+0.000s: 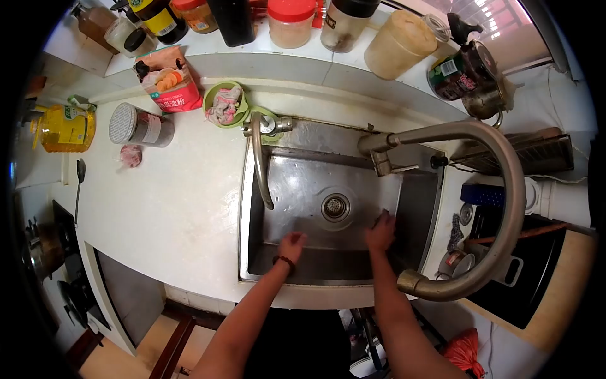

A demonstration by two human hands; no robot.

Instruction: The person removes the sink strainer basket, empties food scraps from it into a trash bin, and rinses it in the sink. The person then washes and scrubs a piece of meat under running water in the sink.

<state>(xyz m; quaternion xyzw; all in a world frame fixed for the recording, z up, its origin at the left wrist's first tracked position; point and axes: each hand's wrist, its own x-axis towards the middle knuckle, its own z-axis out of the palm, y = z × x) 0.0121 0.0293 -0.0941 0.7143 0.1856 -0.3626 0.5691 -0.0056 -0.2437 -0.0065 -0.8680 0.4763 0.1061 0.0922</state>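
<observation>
Dark and indistinct, the small object (381,217) at the right hand (380,235), near the steel sink's (290,189) right edge, looks light, perhaps slippery, best pinched endwise; the left hand (291,244) half-curls toward the front-left corner, both grips unclear.

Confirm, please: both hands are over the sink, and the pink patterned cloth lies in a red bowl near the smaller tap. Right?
Not quite: the head view shows a green bowl, not red. The cloth does lie in it near the smaller tap, and the left hand and right hand are over the sink.
</observation>
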